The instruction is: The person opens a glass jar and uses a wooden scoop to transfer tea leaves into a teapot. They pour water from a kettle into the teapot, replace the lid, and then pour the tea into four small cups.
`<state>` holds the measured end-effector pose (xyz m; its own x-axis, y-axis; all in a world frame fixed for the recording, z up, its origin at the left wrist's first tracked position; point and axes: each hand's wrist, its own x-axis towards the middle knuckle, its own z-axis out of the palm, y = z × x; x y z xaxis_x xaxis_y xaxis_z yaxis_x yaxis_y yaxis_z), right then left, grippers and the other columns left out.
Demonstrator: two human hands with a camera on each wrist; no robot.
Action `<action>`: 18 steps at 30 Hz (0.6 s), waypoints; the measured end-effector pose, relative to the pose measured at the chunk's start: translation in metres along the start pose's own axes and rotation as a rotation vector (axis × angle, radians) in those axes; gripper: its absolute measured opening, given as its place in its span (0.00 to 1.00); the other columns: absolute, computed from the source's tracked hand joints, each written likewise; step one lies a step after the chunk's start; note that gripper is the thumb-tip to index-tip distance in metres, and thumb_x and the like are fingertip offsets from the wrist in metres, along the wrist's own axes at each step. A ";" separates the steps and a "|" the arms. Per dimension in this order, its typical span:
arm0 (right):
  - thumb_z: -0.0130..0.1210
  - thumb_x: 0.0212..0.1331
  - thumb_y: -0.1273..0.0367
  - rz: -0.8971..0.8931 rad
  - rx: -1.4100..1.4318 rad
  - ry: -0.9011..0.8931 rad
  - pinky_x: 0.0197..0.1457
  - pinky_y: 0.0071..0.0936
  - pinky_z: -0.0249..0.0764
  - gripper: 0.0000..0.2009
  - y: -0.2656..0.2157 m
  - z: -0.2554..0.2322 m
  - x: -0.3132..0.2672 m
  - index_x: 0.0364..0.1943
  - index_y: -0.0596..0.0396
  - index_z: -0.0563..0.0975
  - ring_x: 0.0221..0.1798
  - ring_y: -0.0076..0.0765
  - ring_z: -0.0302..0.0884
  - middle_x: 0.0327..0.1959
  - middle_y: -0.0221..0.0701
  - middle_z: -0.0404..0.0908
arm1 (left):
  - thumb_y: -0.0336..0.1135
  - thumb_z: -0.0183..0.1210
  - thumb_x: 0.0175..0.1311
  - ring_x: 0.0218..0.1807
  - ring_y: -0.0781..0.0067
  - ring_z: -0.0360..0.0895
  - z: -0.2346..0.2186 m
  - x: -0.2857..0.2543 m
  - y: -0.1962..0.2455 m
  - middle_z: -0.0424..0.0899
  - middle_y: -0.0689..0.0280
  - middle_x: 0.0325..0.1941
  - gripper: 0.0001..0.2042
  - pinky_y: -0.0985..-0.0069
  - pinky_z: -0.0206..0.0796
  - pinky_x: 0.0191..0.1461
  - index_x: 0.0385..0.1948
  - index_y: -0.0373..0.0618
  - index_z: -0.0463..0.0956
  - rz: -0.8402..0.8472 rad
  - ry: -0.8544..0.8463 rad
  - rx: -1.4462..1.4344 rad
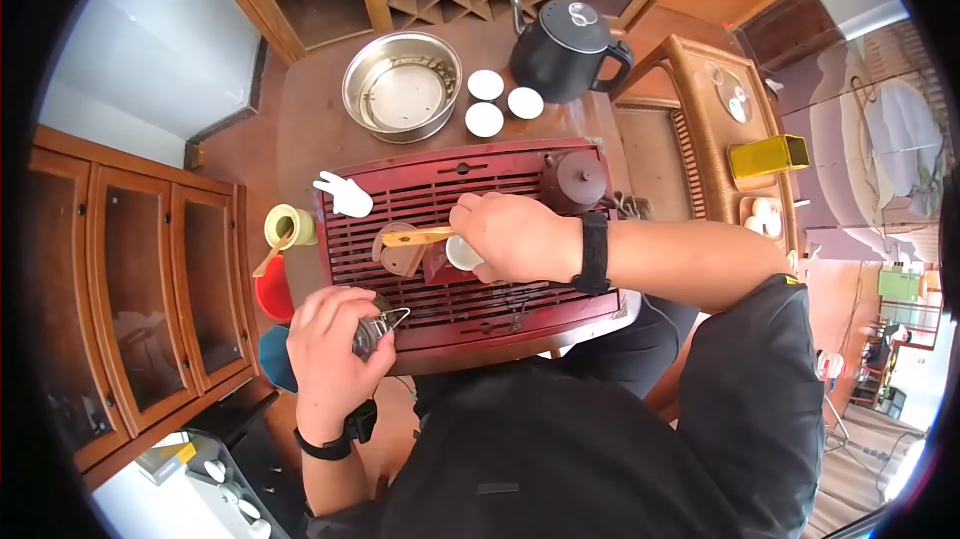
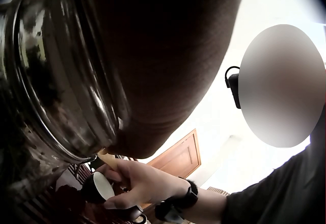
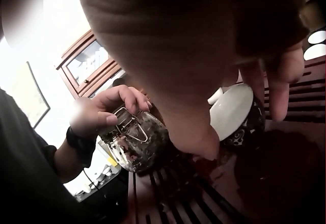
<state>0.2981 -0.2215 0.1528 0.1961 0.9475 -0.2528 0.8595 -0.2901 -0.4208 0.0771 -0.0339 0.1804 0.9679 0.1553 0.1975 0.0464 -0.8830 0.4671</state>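
Note:
My left hand (image 1: 333,354) grips a clip-top glass jar (image 1: 371,339) at the tray's near left corner. Dark dried leaves show through the jar's glass (image 3: 145,150), and its wire clasp (image 3: 138,132) hangs out. My right hand (image 1: 515,237) is over the middle of the tray, pinching a flat bamboo tea tool (image 1: 415,237) that points left. Under that hand, between thumb and fingers, is a cup (image 3: 235,113), white inside and dark-patterned outside. I cannot tell whether the fingers also hold the cup. A brown disc (image 1: 402,259) lies beneath the bamboo tool on the slatted red tea tray (image 1: 480,329).
A brown teapot (image 1: 577,182) stands at the tray's far right, a white figurine (image 1: 346,196) at its far left. Behind are a steel bowl (image 1: 402,89), several white cups (image 1: 485,120) and a black kettle (image 1: 570,49). Left of the tray is a pale green pot (image 1: 290,227).

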 end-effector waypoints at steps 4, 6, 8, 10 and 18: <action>0.73 0.43 0.64 -0.016 -0.003 0.056 0.52 0.43 0.78 0.22 0.002 -0.004 0.000 0.40 0.61 0.77 0.47 0.52 0.81 0.41 0.43 0.82 | 0.30 0.69 0.42 0.51 0.55 0.80 -0.001 0.001 0.000 0.85 0.65 0.45 0.15 0.60 0.72 0.54 0.34 0.47 0.76 -0.002 -0.006 -0.008; 0.73 0.43 0.63 -0.004 0.054 0.066 0.51 0.43 0.79 0.22 0.010 -0.019 0.001 0.41 0.61 0.79 0.46 0.52 0.82 0.38 0.44 0.83 | 0.30 0.69 0.41 0.50 0.54 0.80 -0.001 0.003 0.000 0.85 0.64 0.45 0.15 0.60 0.72 0.54 0.34 0.46 0.76 0.001 -0.011 -0.020; 0.70 0.44 0.60 -0.016 0.193 0.170 0.46 0.45 0.80 0.21 0.031 -0.049 -0.002 0.37 0.61 0.80 0.38 0.56 0.84 0.34 0.49 0.83 | 0.30 0.69 0.41 0.50 0.54 0.80 -0.002 0.003 0.000 0.86 0.65 0.45 0.15 0.60 0.72 0.53 0.33 0.47 0.76 -0.009 -0.012 -0.024; 0.68 0.48 0.58 0.224 0.241 0.149 0.47 0.41 0.79 0.22 0.055 -0.074 -0.001 0.40 0.62 0.80 0.40 0.52 0.85 0.35 0.49 0.84 | 0.31 0.70 0.41 0.49 0.56 0.81 -0.002 0.003 -0.002 0.86 0.66 0.44 0.14 0.61 0.72 0.53 0.32 0.47 0.77 -0.009 0.010 -0.011; 0.68 0.46 0.52 0.491 0.250 0.025 0.46 0.38 0.76 0.25 0.134 -0.094 0.006 0.35 0.62 0.78 0.41 0.50 0.83 0.33 0.47 0.83 | 0.33 0.69 0.41 0.49 0.58 0.81 0.001 0.003 -0.005 0.86 0.69 0.43 0.14 0.62 0.72 0.52 0.32 0.50 0.77 -0.031 -0.006 -0.015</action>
<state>0.4584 -0.2421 0.1771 0.5597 0.6948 -0.4516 0.5265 -0.7191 -0.4536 0.0804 -0.0291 0.1780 0.9676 0.1798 0.1774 0.0727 -0.8708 0.4862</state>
